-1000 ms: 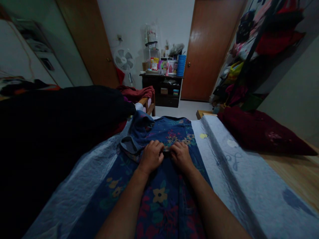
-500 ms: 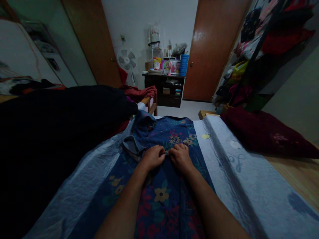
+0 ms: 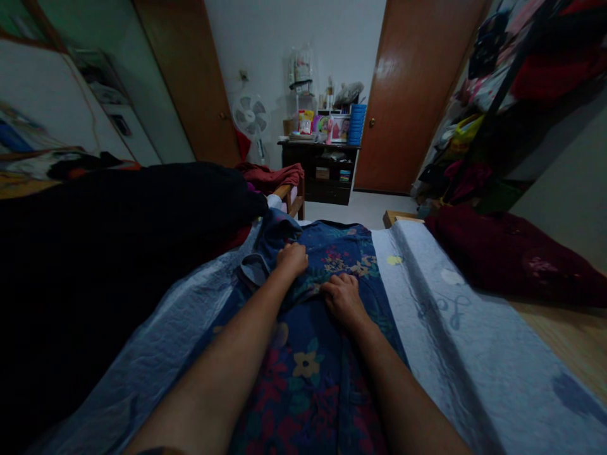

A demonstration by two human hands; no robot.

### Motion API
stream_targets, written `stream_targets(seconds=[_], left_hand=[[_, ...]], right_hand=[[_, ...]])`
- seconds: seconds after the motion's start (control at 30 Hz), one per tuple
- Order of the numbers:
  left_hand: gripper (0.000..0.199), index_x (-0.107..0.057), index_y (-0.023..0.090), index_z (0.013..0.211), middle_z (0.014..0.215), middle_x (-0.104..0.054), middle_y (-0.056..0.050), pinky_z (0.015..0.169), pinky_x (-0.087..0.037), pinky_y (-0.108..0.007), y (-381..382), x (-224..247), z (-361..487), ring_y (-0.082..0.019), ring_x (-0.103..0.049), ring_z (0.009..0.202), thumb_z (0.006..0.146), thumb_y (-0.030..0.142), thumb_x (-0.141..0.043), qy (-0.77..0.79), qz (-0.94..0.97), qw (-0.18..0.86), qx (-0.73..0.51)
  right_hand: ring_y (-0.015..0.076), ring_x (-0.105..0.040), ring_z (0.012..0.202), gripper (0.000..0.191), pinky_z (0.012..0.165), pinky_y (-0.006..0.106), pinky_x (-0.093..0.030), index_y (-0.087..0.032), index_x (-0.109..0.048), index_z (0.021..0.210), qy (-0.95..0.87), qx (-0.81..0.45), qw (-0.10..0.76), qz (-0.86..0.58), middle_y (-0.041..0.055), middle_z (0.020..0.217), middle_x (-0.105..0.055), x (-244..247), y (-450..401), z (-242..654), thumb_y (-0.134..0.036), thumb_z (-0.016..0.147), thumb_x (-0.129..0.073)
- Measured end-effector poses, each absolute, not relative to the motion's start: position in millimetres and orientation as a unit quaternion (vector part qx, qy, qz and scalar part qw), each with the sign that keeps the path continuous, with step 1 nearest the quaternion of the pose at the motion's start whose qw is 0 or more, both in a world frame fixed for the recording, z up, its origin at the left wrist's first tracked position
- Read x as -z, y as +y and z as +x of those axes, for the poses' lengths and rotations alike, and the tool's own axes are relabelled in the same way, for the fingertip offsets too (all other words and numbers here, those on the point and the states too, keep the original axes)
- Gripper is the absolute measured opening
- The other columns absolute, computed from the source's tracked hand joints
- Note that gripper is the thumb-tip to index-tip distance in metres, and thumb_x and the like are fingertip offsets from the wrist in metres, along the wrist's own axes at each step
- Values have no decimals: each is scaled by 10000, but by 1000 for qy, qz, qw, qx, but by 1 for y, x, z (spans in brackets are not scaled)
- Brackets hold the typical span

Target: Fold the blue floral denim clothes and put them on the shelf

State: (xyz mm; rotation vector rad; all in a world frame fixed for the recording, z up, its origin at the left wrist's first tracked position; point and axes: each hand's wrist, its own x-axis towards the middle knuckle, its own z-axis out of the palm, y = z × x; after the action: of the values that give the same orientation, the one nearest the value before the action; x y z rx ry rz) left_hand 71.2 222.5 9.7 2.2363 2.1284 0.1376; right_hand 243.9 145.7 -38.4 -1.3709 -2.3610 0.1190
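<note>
A blue garment point(image 3: 306, 325) printed with flowers lies spread over the bed; whether it is a shirt or a dress I cannot tell. My left hand point(image 3: 293, 258) is closed on its cloth near the folded upper left part, fingertips partly hidden. Lower and to the right, my right hand point(image 3: 342, 294) has its fingers curled on the fabric around the middle, pinching it. Beside my left forearm a cuff-like opening point(image 3: 253, 270) of the garment stands up, showing a paler inside.
A pale patterned sheet point(image 3: 427, 328) covers the bed. Dark cloth point(image 3: 142, 253) is heaped along the left, and a maroon pillow point(image 3: 512, 259) lies at the right. Beyond the bed stand a dark cabinet point(image 3: 315, 183) and a fan point(image 3: 251, 117). Clothes hang at the right.
My left hand has moved forward, away from beside my right hand, to the upper left of the garment. My right hand stays in place. The view has shifted slightly.
</note>
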Motion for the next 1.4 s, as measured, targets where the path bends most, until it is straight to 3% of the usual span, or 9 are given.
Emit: stream_targets(seconds=[0.13,0.23,0.53,0.77,1.0,1.13,1.27,1.33,1.4], left_hand=[[298,-712,179,1017,1125,-695,-154,876,-506,-373,242,-2,74,-301,-643,1068,856,395,-586,695,717,57,1],[273,-707,186,1026,1136,-696,-148,863,-512,-351,248,3,72,-295,-647,1076,822,355,-636,699,713,63,12],[300,-657,166,1105,1169,-678,-163,828,-509,-291,264,8,61,-258,-653,1069,885,313,-517,727,680,88,16],[369,-469,154,1286,1157,-665,-191,844,-493,-365,271,5,60,-283,-648,1067,950,272,-372,705,707,56,3],[310,-442,201,1254,1180,-648,-146,876,-468,-360,270,13,56,-242,-634,1067,961,245,-351,677,735,27,-8],[372,-453,182,1238,1220,-609,-147,887,-466,-372,268,14,59,-268,-594,1105,909,350,-501,673,740,21,-15],[389,-497,172,1212,1268,-546,-150,986,-390,-426,250,2,71,-298,-478,1211,847,281,-577,626,774,-55,-76],[287,-558,196,1122,1178,-589,-105,968,-397,-395,230,-6,80,-266,-504,1145,844,266,-569,561,822,-35,-91],[180,-601,225,1002,1062,-628,-55,913,-422,-342,205,-10,88,-226,-544,1044,842,302,-574,481,873,49,-64]], right_hand=[[211,-451,928,166,906,386,-254,-256,-702,905,-846,-45,204,-491,41,889,-618,41,147,244,-198,871,-550],[212,-449,924,153,897,390,-253,-251,-696,888,-845,-45,199,-494,43,898,-618,43,148,244,-210,872,-549],[207,-447,940,126,935,395,-242,-241,-667,881,-845,-55,216,-487,21,894,-614,42,145,245,-195,839,-558],[204,-465,948,119,992,418,-214,-230,-652,857,-844,-56,222,-485,18,873,-615,39,143,246,-184,839,-544],[190,-504,930,146,1011,417,-219,-220,-629,819,-847,-87,237,-468,14,832,-644,44,144,244,-201,895,-507],[186,-528,920,155,940,351,-332,-210,-615,875,-807,-139,345,-460,35,895,-626,45,148,247,-151,857,-473],[201,-546,934,236,854,322,-411,-197,-590,947,-674,-157,498,-523,71,961,-597,45,158,265,-142,818,-401],[206,-548,865,207,807,326,-422,-201,-586,873,-630,-156,507,-567,59,889,-596,46,162,277,-176,808,-392],[195,-538,763,167,738,312,-418,-211,-566,781,-621,-173,482,-593,27,778,-584,49,165,287,-209,787,-399]])
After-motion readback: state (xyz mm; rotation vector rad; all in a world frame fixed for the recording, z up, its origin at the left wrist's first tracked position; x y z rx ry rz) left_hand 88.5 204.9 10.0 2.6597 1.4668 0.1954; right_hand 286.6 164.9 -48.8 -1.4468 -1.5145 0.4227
